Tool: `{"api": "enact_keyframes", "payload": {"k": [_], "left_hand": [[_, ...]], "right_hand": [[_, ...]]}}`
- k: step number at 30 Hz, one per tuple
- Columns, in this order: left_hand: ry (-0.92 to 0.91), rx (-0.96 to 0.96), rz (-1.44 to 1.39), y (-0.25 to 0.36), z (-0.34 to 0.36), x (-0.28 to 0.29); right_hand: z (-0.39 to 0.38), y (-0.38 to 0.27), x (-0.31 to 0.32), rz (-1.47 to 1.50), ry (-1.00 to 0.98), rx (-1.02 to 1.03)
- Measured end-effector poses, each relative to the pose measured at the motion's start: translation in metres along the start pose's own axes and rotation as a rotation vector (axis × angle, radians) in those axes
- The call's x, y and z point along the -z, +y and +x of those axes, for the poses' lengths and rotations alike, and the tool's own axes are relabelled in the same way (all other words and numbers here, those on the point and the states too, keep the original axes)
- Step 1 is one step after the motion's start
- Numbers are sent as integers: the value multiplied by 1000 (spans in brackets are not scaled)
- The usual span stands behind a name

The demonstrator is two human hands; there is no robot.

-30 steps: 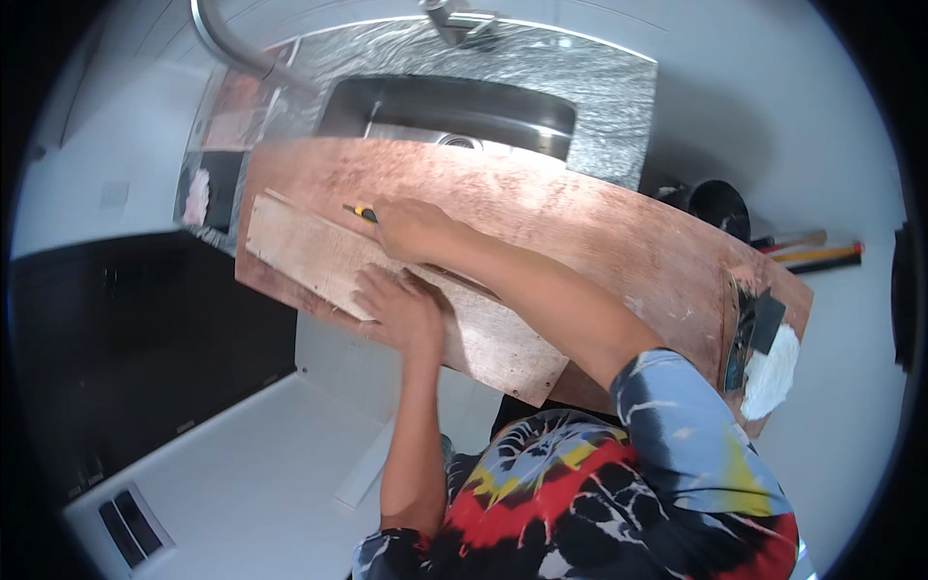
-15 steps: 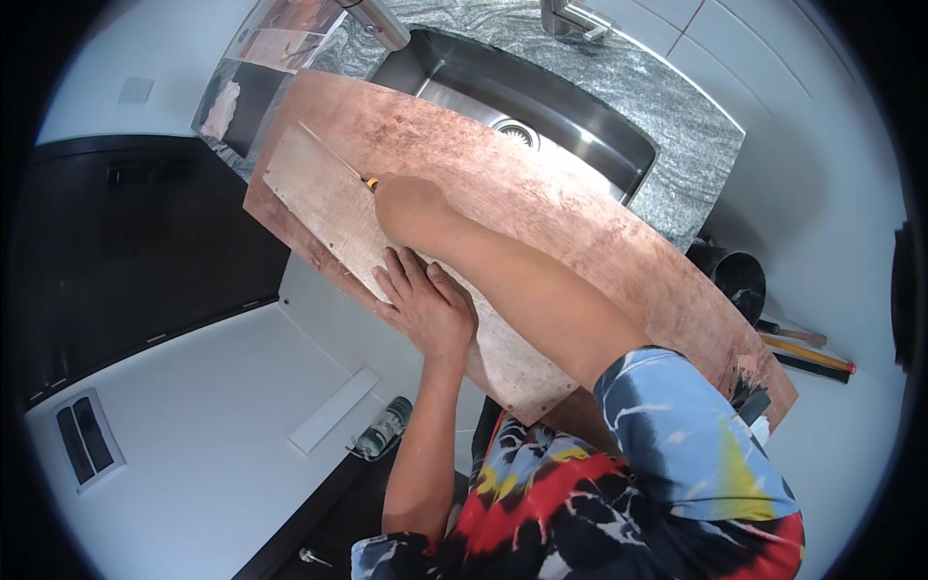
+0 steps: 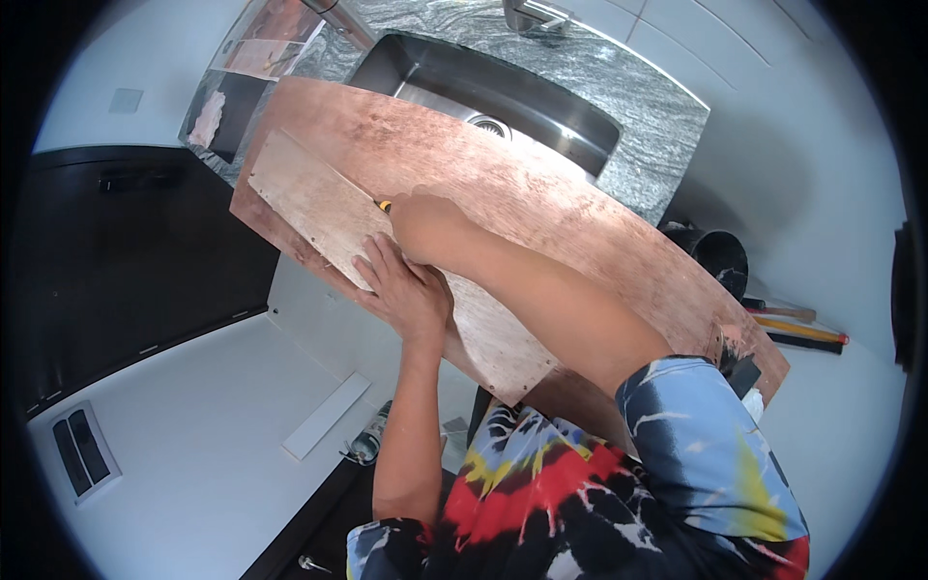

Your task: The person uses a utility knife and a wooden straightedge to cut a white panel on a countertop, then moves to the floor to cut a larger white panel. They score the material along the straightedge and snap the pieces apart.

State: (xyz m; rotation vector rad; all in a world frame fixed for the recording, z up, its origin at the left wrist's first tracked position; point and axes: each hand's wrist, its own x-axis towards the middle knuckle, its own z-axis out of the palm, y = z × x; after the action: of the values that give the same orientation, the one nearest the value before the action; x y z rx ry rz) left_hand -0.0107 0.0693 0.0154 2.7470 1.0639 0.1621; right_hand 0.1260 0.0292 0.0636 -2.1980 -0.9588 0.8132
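A narrow pale board (image 3: pixel 309 198) lies on top of a wide reddish-brown plywood board (image 3: pixel 541 213). My right hand (image 3: pixel 430 227) is closed around a small yellow-and-black tool that looks like a utility knife (image 3: pixel 385 206). Its front end meets the pale board's far long edge, while most of its body is hidden in my fist. Close beside it, on the near side, my left hand (image 3: pixel 406 295) presses on the pale board with fingers spread, holding nothing.
Beyond the boards is a steel sink (image 3: pixel 580 116) in a grey stone counter (image 3: pixel 667 126). A black bucket (image 3: pixel 720 261) and long-handled tools (image 3: pixel 802 326) stand at right. A bottle (image 3: pixel 369 435) and white strip (image 3: pixel 327 416) lie below at left.
My right hand has slid the knife along the pale board's far edge, toward me and to the right. My left hand stays spread on the board. The whole view has shifted slightly.
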Motion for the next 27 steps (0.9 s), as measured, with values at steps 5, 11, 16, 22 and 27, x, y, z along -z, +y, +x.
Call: {"api": "enact_keyframes", "payload": {"k": [5,11,16,22,27], "left_hand": [[-19,11,26,3,1,0],[-50,91,25,8,-2,2],[-39,80,19,6,0,6],[-2,-39,27,2,0,4],[-43,53,-29,2,2,2]], "right_hand": [[-55,13,2,-46,8,-18],[-154,35,-6,-18,-142,-266],[-156,37,9,30,-58,-141],[-5,17,-15,201,324,88],[52,11,-24,172,221,58]]}}
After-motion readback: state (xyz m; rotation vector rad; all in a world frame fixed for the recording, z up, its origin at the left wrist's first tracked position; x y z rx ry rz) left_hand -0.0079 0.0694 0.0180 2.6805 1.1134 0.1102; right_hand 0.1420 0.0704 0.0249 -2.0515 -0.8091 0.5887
